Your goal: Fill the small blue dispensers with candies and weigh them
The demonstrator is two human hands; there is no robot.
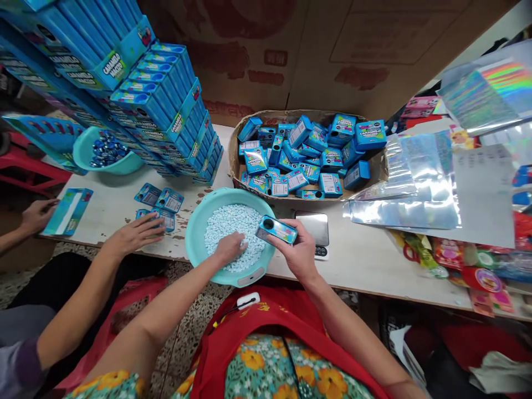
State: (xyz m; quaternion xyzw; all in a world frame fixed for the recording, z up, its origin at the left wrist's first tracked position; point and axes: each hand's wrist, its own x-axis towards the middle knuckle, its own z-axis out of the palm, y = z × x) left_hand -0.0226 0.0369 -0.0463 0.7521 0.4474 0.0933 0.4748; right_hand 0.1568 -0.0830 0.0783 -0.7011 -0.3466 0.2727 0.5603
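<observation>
My left hand [231, 248] reaches into a turquoise plastic basin [194, 233], its fingers curled together among small pale-blue candies [226, 221]. The fingertips are partly hidden, so how many candies they hold is unclear. In my right hand [301, 249] is a small blue candy box [276, 229], gripped over the basin's right rim and tilted towards the left. Just behind that hand, a small digital scale [312, 227] with a shiny plate lies on the table.
A cut-down carton [235, 166] of blue boxes stands behind the basin. Stacked display boxes [166, 105] rise at back left. A co-worker's hand [139, 235] rests near flat blue packets [168, 200]. Shiny plastic sheets [428, 183] cover the right side of the table [374, 266].
</observation>
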